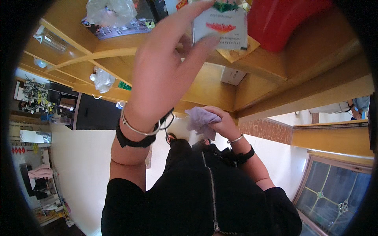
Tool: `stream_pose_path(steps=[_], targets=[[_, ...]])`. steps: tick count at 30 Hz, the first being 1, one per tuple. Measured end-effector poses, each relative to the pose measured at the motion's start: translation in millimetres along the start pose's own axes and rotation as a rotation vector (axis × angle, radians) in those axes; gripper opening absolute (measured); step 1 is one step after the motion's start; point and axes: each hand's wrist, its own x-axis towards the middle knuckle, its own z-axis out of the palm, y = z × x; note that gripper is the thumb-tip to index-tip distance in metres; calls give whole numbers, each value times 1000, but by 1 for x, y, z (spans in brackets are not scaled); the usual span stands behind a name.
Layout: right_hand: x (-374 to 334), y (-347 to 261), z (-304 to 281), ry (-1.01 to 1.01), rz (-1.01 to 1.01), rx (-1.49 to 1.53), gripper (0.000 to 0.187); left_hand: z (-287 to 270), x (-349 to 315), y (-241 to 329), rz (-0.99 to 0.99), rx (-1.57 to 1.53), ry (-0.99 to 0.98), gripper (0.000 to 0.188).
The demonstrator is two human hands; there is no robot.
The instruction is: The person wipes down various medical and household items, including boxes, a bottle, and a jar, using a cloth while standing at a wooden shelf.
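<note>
My left hand (165,59) reaches up to the wooden shelf, its fingers and thumb closed on a small white packet (226,28) with red and green print. Behind the packet's lower edge, a piece of yellowish card or wood (247,51) shows on the shelf. A large red object (281,23) stands just right of it. Lower down, in front of my body, my right hand (223,124) grips a crumpled lilac cloth (201,120), which hangs clear of the shelves.
Curved wooden shelves (252,65) span the front. They hold a crumpled clear plastic bag (112,12), a glass vessel (53,41), another plastic bag (103,80) and a white box (233,75). A dark cabinet (96,113) stands left; a patterned glass panel (330,192) is at lower right.
</note>
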Motion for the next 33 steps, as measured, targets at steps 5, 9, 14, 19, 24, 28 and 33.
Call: stream_pose_path(steps=[5, 9, 14, 19, 24, 28, 33], targets=[[0, 3, 5, 40, 44, 20, 42, 6, 19, 2, 148, 410, 141, 45], [-2, 2, 6, 6, 25, 64, 42, 11, 13, 3, 195, 528, 291, 33], [-9, -1, 2, 68, 137, -2, 43, 18, -39, -25, 623, 196, 164, 19], [-15, 5, -4, 40, 110, -12, 41, 111, -61, -98, 35, 21, -157, 43], [-21, 0, -1, 38, 151, -9, 43, 166, -11, -138, 333, 133, 12, 63], [-27, 2, -2, 37, 163, -24, 44, 175, 6, -134, 172, 222, -261, 65], [-36, 5, -3, 84, 224, 23, 45, 180, -4, -139, 350, 298, -155, 62]])
